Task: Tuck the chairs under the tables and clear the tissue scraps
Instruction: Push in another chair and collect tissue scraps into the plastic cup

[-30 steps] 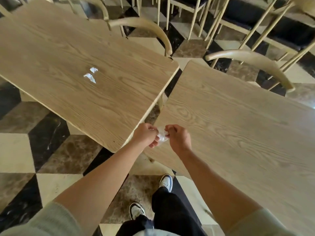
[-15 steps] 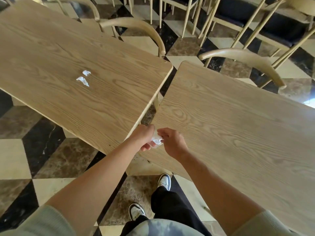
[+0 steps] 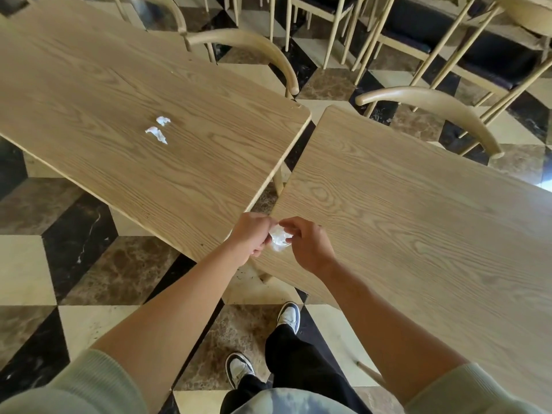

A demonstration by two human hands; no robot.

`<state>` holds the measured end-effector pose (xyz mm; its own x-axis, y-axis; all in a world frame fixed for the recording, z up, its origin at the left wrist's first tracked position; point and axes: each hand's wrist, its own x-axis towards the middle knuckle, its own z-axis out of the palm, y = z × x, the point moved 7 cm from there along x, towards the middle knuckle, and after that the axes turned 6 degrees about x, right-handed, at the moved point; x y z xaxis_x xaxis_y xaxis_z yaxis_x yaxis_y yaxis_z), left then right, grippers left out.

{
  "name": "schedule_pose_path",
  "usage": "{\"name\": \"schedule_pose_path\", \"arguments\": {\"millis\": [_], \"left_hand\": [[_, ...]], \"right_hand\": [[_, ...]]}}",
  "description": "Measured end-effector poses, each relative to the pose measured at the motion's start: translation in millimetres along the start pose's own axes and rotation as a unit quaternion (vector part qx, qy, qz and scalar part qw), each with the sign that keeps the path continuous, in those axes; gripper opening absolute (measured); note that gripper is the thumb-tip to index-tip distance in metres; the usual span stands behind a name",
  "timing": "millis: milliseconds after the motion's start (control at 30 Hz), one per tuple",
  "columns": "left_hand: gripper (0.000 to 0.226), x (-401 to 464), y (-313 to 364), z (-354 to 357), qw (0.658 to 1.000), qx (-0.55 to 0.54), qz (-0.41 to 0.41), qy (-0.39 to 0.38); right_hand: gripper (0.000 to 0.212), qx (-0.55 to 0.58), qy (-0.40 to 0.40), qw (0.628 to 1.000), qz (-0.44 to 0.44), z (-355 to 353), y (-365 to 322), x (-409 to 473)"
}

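Both hands pinch one crumpled white tissue wad (image 3: 279, 238) between them: the left hand (image 3: 252, 234) is curled shut on its left side, the right hand (image 3: 309, 245) presses fingertips (image 3: 288, 225) onto its top and right side. This grip hangs over the near corner of the right pale oak table (image 3: 418, 222), just where a narrow gap separates it from the left pale oak table (image 3: 119, 94). That gap widens away from the grip and shows a table leg and floor.

Farther out and to the left of the grip, two small torn white tissue scraps (image 3: 158, 130) lie close together on the left tabletop, well apart from the hands, with bare wood all around them. Beyond the tables' far edges, two curved pale wooden chair backs (image 3: 433, 110) rise close against them.

Below the grip, a checkered marble floor (image 3: 89, 264) in cream, brown and black lies open. More chair legs crowd the far background, cut off by the frame.
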<state>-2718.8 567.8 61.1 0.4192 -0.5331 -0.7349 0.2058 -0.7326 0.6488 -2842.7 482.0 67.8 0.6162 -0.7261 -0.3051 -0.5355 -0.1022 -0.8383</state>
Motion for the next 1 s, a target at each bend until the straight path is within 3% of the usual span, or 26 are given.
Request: {"name": "schedule_pose_path", "arguments": {"millis": [167, 200, 267, 333, 400, 467, 533, 600, 667, 867, 933, 1000], "left_hand": [[0.019, 8.7, -11.0, -26.2, 0.996, -0.02, 0.016, 0.083], [0.02, 10.3, -14.1, -28.2, 0.996, -0.007, 0.006, 0.088], [0.028, 10.4, -21.6, -29.3, 0.997, 0.026, -0.009, 0.076], [0.039, 5.1, -28.6, -32.8, 0.995, 0.088, -0.007, 0.054], [0.051, 1.6, -32.6, -40.2, 0.98, 0.192, 0.026, 0.041], [0.065, -0.2, -32.0, -55.5, 0.941, 0.325, 0.081, 0.042], [0.077, -2.1, -27.2, -74.6, 0.916, 0.372, 0.131, 0.071], [0.079, -11.2, -26.6, -98.8, 0.929, 0.318, 0.167, 0.093], [0.067, -15.5, -24.6, -131.1, 0.93, 0.279, 0.204, 0.124], [0.037, -9.0, -52.8, -246.4, 0.943, 0.181, 0.2, 0.194], [0.037, -10.5, -64.8, -295.6, 0.942, 0.165, 0.205, 0.206], [0.051, 0.7, -75.9, -345.0, 0.945, 0.181, 0.193, 0.192]], "right_hand": [[0.039, -0.045, 0.07, 0.995, -0.054, -11.6, -1.4, 3.5], [0.046, -0.085, 0.046, 0.994, -0.058, -7.0, -0.9, 5.7], [0.079, -0.189, -0.061, 0.979, -0.037, 13.6, 5.7, 11.6], [0.091, -0.266, -0.115, 0.957, -0.036, 31.3, 7.1, 15.5], [0.084, -0.255, -0.106, 0.959, -0.056, 39.2, -2.3, 25.6], [0.08, -0.2, -0.105, 0.971, -0.077, 49.6, -25.2, 42.4], [0.085, -0.15, -0.119, 0.977, -0.095, 64.8, -52.6, 54.4], [0.088, -0.126, -0.147, 0.975, -0.105, 93.8, -78.4, 57.4], [0.09, -0.106, -0.167, 0.975, -0.104, 127.3, -101.7, 60.6], [0.088, -0.072, -0.228, 0.965, -0.108, 228.6, -160.3, 77.8], [0.091, -0.061, -0.261, 0.959, -0.095, 271.6, -185.6, 83.6], [0.091, -0.067, -0.266, 0.958, -0.086, 305.9, -212.3, 99.5]]}}
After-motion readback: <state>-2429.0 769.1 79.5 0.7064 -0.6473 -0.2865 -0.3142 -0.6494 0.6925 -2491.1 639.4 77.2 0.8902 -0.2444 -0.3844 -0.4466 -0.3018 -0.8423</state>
